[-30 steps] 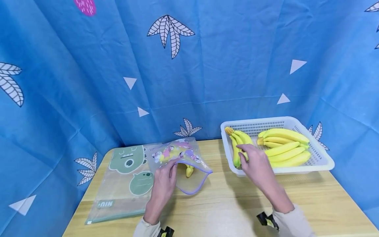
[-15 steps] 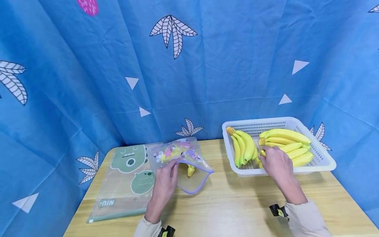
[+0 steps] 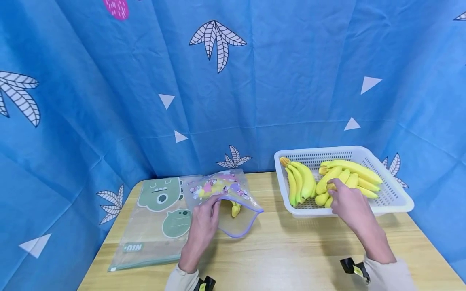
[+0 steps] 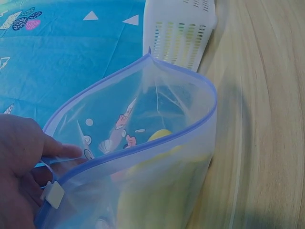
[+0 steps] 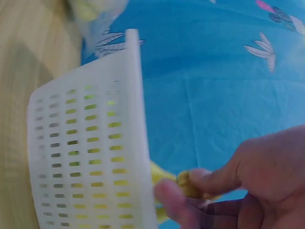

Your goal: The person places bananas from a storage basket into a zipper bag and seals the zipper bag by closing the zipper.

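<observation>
Brownish, the stem of a banana bunch is pinched between thumb and fingers of the right hand, and the bunch fans out just beyond that grip, inside the white basket, with a second bunch to its left and further bananas behind it to the right. Well apart, the left hand pinches the rim of a clear, purple-edged bag, its mouth gaping on the table, yellow fruit within; beside it lies a flat green-printed bag.
</observation>
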`<move>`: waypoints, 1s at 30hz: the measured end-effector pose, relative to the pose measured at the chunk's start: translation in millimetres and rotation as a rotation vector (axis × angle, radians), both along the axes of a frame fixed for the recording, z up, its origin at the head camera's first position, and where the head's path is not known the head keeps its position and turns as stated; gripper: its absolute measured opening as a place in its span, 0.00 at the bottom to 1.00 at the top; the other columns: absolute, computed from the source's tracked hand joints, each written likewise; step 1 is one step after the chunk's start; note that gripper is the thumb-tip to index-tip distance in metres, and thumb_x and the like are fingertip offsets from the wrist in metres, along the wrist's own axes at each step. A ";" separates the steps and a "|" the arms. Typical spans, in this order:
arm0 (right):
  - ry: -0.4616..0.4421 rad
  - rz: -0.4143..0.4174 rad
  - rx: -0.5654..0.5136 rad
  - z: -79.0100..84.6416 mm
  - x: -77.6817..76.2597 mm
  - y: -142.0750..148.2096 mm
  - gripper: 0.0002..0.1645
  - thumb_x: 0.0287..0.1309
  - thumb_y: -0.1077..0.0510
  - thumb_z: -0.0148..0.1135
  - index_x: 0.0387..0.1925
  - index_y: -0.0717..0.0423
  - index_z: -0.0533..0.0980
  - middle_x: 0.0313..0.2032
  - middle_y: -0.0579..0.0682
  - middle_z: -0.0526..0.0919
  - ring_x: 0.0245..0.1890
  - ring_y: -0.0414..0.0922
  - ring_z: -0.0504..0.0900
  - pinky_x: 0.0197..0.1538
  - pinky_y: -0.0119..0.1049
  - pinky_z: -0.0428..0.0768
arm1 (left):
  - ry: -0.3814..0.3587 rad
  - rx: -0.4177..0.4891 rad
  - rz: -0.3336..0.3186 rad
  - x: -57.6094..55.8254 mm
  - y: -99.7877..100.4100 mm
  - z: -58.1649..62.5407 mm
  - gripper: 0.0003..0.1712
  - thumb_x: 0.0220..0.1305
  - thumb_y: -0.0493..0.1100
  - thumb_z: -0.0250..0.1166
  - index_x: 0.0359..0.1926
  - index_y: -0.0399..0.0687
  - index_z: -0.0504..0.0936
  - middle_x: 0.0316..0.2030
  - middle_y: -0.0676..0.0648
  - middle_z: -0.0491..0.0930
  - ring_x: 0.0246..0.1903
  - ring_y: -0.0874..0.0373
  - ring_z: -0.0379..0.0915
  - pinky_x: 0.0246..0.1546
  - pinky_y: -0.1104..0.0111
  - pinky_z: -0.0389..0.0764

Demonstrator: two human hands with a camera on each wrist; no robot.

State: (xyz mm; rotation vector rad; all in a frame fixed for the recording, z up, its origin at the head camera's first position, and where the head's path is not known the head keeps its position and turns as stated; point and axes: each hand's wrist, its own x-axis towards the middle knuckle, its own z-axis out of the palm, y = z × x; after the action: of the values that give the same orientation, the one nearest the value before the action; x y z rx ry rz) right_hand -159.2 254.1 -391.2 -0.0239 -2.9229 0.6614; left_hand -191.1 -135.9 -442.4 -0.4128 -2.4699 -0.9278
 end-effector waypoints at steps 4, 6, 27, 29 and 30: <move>0.016 0.019 -0.084 2.6 5.9 8.3 0.18 0.75 0.62 0.52 0.60 0.67 0.73 0.24 0.47 0.83 0.23 0.44 0.79 0.25 0.38 0.73 | -0.009 -0.002 0.005 -0.2 0.7 0.0 0.12 0.73 0.35 0.61 0.52 0.44 0.88 0.48 0.43 0.88 0.49 0.49 0.85 0.49 0.54 0.86; 0.018 0.025 -0.122 3.4 8.6 13.2 0.18 0.77 0.61 0.52 0.61 0.67 0.73 0.25 0.46 0.83 0.25 0.43 0.82 0.26 0.38 0.75 | -0.012 -0.004 0.007 0.0 0.9 0.0 0.12 0.73 0.36 0.61 0.52 0.44 0.88 0.47 0.43 0.88 0.48 0.49 0.85 0.48 0.54 0.86; 0.091 0.149 -0.570 -1.1 19.2 49.4 0.22 0.77 0.61 0.53 0.66 0.68 0.69 0.41 0.67 0.84 0.33 0.44 0.89 0.36 0.38 0.89 | -0.018 0.006 0.010 0.3 1.6 0.3 0.11 0.73 0.36 0.62 0.50 0.42 0.88 0.45 0.42 0.89 0.45 0.50 0.86 0.47 0.54 0.87; 0.093 0.135 -0.576 -1.1 19.7 48.7 0.23 0.77 0.56 0.54 0.65 0.66 0.70 0.44 0.68 0.83 0.35 0.44 0.89 0.36 0.38 0.89 | -0.009 0.003 0.008 -0.4 1.9 -0.5 0.11 0.72 0.35 0.62 0.50 0.41 0.88 0.44 0.42 0.89 0.45 0.49 0.86 0.47 0.54 0.87; 0.096 0.120 -0.572 -1.3 19.6 48.3 0.24 0.77 0.54 0.54 0.64 0.66 0.71 0.45 0.68 0.83 0.36 0.43 0.89 0.36 0.38 0.89 | -0.002 0.000 0.007 -0.7 2.2 -0.8 0.11 0.72 0.35 0.63 0.49 0.41 0.88 0.44 0.42 0.89 0.45 0.49 0.86 0.47 0.54 0.86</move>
State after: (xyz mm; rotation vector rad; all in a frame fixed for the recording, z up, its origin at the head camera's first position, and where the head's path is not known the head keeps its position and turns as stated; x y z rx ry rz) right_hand -139.7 302.4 -392.4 0.1185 -2.5583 1.4470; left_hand -191.8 -133.7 -443.2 -0.4030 -2.4717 -0.9266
